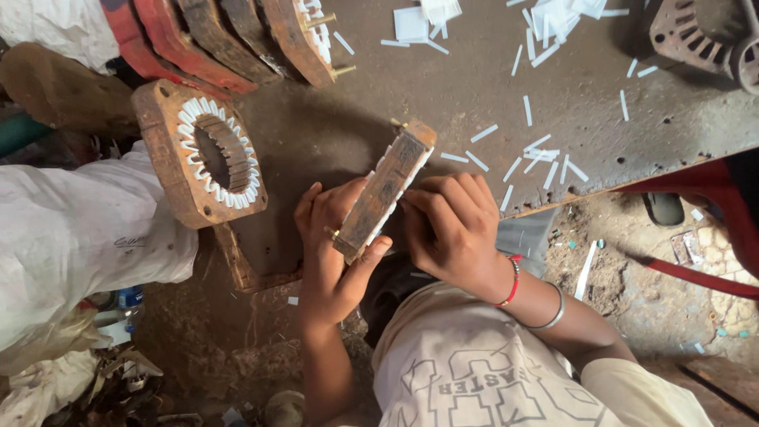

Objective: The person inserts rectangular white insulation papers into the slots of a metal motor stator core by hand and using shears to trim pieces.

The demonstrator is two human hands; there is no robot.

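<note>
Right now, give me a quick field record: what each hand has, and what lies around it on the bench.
left hand: grips the rusty stator core from below, held on edge
right hand: fingers against the core's white-lined side
second stator core: flat on the bench, white paper liners in its slots
paper strips: scattered on the workbench
stacked cores: leaning, top left

Soft daylight, sharp focus (faint shadows)

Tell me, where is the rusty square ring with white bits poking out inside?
In the head view, that rusty stator core lies flat at left on the workbench, left of the left hand and below the leaning red cores.
</note>
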